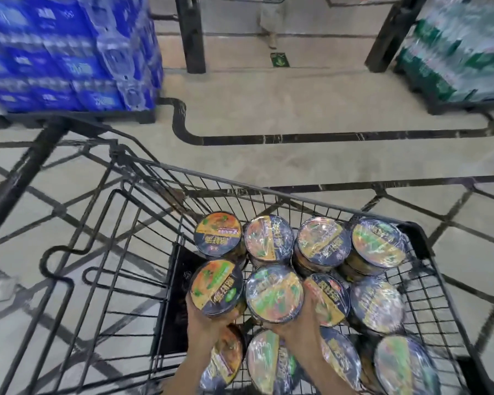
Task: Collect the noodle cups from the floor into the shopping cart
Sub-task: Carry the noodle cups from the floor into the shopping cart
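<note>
1. A noodle cup (216,286) is gripped from below by the left hand (208,323) inside the shopping cart (297,198).
2. A second cup (274,293), also inside the cart, is gripped by the right hand (300,320).
3. Other cups (322,240) are packed in the cart around both.

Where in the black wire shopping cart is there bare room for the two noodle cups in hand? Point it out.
Bare room lies on the left of the black wire shopping cart, between its left wall and the left column of round foil-lidded noodle cups. The right side is crowded with cups. The left hand and right hand each grip a cup at that edge.
</note>
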{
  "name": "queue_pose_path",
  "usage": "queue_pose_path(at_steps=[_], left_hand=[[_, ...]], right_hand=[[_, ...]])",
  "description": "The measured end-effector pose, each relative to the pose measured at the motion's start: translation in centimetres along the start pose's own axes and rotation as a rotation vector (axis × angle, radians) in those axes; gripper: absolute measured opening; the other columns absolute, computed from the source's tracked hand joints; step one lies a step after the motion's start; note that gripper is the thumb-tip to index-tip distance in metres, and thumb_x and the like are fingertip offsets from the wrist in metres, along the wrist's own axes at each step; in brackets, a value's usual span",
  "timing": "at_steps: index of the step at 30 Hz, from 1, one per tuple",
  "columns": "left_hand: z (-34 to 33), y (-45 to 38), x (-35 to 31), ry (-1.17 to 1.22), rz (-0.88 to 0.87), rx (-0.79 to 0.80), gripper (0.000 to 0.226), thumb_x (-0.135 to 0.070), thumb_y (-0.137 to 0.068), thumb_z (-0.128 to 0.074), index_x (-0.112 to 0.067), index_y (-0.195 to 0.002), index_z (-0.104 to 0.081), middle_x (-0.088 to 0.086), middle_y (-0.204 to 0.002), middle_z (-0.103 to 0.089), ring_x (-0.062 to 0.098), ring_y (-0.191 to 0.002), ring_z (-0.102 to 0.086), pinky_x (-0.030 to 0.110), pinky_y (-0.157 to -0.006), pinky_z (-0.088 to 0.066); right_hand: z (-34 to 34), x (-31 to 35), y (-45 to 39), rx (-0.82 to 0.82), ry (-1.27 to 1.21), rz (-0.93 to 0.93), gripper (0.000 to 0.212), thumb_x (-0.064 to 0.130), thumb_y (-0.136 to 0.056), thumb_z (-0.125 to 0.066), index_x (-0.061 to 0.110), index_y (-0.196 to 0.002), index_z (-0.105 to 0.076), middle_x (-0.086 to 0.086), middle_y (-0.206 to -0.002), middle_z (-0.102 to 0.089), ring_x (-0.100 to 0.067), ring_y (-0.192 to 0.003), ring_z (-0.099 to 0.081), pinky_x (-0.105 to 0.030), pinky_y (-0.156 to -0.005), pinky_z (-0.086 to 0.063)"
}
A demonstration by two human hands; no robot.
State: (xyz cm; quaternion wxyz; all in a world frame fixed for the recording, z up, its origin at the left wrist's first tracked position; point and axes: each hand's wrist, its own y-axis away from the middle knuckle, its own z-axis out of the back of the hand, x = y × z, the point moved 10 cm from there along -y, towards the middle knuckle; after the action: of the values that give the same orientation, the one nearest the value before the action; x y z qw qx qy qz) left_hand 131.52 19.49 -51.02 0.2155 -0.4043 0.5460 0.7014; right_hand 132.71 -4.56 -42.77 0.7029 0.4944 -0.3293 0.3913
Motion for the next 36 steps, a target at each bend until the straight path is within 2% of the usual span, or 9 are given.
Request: queue_pose_path(at_steps=[6,8,14,17,23,27,29,32,36], left_hand=[[-0.2,-1.1,0.9,0.016,0.052,0.019,0.109,-0.012,-0.036,-0.098,-0.015,-0.131,-0.045,0.015,-0.13,-0.054,0.032,-0.118,-0.054,0.046,-0.091,-0.052],[0.4,-1.7,2.1,-0.026,0.06,-0.023,0.117,-0.025,-0.024,-0.1,-0.022,-0.128,-0.048,0.012,-0.126,-0.058,0.032,-0.115,-0.057,0.053,-0.094,-0.049],[0.2,0.2,0.1,-0.21,0.047,-0.027,0.089,-0.018,-0.047,-0.095,-0.012,-0.124,-0.051,0.001,-0.105,-0.065,0.017,-0.094,-0.066,0.037,-0.083,-0.055],[2.0,1.0,1.4,-0.34,0.1,-0.061,0.085,-0.026,-0.049,-0.093,-0.008,-0.122,-0.054,0.008,-0.11,-0.067,0.025,-0.101,-0.065,0.046,-0.093,-0.051],[-3.3,9.5,-2.3,-0.852,0.099,0.237,0.024,-0.043,-0.061,-0.052,-0.02,-0.058,-0.053,0.0,-0.065,-0.054,0.018,-0.069,-0.051,0.031,-0.069,-0.039],[-12.6,14.6,-6.6,-0.948,-0.255,0.488,0.034,-0.027,-0.098,-0.049,-0.008,-0.126,-0.054,0.008,-0.125,-0.06,0.02,-0.113,-0.056,0.025,-0.094,-0.039],[-17.6,18.3,-8.7,-1.002,-0.496,0.634,0.037,-0.03,-0.101,-0.042,-0.01,-0.132,-0.047,0.006,-0.13,-0.055,0.017,-0.115,-0.053,0.024,-0.096,-0.038],[-24.2,24.9,-11.3,-1.081,-0.865,0.816,0.034,-0.03,-0.103,-0.036,-0.013,-0.132,-0.043,0.0,-0.132,-0.048,0.007,-0.108,-0.043,0.023,-0.097,-0.034],[-31.1,34.7,-10.3,-1.267,-1.357,0.971,0.045,-0.027,-0.101,-0.04,-0.008,-0.143,-0.036,0.005,-0.144,-0.04,0.025,-0.133,-0.039,0.033,-0.11,-0.031]], right_hand=[[-0.4,-1.0,-1.4,-0.01,-0.071,0.041,0.091,-0.009,-0.058,-0.085,0.03,-0.123,-0.034,0.015,-0.113,-0.044,0.022,-0.094,-0.047,0.007,-0.066,-0.039],[-0.4,-0.9,-1.4,0.004,-0.017,0.064,0.094,-0.006,-0.055,-0.087,0.031,-0.122,-0.033,0.015,-0.113,-0.044,0.029,-0.093,-0.043,0.009,-0.067,-0.035],[-0.1,-1.9,-1.1,0.001,0.188,0.066,0.107,0.018,-0.053,-0.094,0.032,-0.132,-0.023,0.012,-0.123,-0.038,0.002,-0.115,-0.033,0.009,-0.086,-0.023],[0.9,-1.7,0.3,0.007,0.228,0.035,0.106,0.026,-0.062,-0.089,0.02,-0.145,-0.024,0.014,-0.13,-0.033,-0.006,-0.127,-0.032,-0.016,-0.107,-0.025],[6.4,-0.4,4.1,-0.013,0.363,0.11,0.066,0.014,-0.09,-0.064,0.021,-0.145,-0.029,0.011,-0.139,-0.038,-0.003,-0.122,-0.039,-0.011,-0.099,-0.028],[12.2,1.3,7.4,-0.111,0.521,0.192,0.054,0.025,-0.097,-0.052,0.021,-0.146,-0.031,0.001,-0.15,-0.033,-0.016,-0.139,-0.032,-0.02,-0.111,-0.021],[15.5,2.1,9.9,-0.164,0.602,0.203,0.054,0.035,-0.099,-0.041,0.018,-0.148,-0.029,-0.002,-0.154,-0.027,-0.018,-0.143,-0.024,-0.019,-0.111,-0.015],[21.9,2.5,15.5,-0.381,0.71,0.215,0.074,0.063,-0.092,-0.017,0.016,-0.145,-0.037,-0.004,-0.151,-0.036,-0.019,-0.138,-0.037,-0.026,-0.102,-0.04],[29.6,0.8,25.3,-0.63,0.756,0.118,0.054,0.036,-0.097,-0.042,0.017,-0.146,-0.036,-0.002,-0.153,-0.032,-0.019,-0.139,-0.035,-0.035,-0.102,-0.045]])
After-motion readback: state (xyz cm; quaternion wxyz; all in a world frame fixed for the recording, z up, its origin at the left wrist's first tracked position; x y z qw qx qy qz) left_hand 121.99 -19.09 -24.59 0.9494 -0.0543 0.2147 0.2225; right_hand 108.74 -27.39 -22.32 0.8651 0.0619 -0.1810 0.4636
